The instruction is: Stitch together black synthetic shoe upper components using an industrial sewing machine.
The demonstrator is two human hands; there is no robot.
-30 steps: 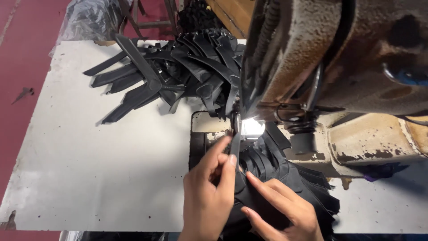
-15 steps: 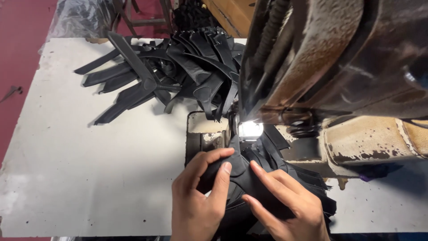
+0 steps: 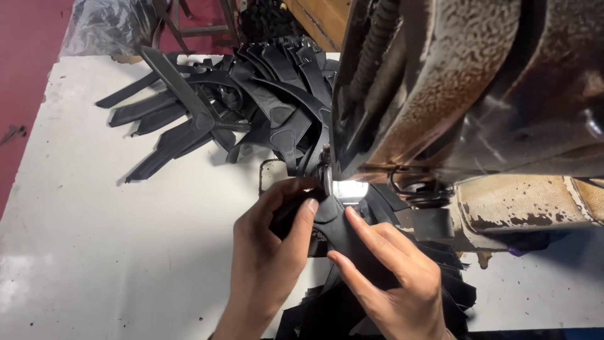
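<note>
A crumpled clear plastic bag [image 3: 104, 26] sits at the upper left of the frame, on the red floor [image 3: 22, 69] past the far edge of the white desk [image 3: 113, 252]. No label or sign can be made out on it.

At the lower middle, the left hand [image 3: 267, 264] has its fingers [image 3: 306, 217] curled and pinched on the near end of a black strap [image 3: 343, 236], thumb pressed on top. The right hand [image 3: 396, 277] lies just beside it with fingers [image 3: 365, 230] spread a little, the forefinger and thumb pressing flat on the same strap.

The strap lies in the middle of the frame, under the lit foot of the sewing machine [image 3: 478, 107]. Its long axis runs from the lower edge of the frame up toward the bright spot, with the far tip pointing at the needle area.

A fan-shaped pile of black straps [image 3: 251, 107] lies at the upper middle of the desk, behind the machine's foot. More black pieces [image 3: 440, 271] are heaped at the lower right, under the right hand.
</note>
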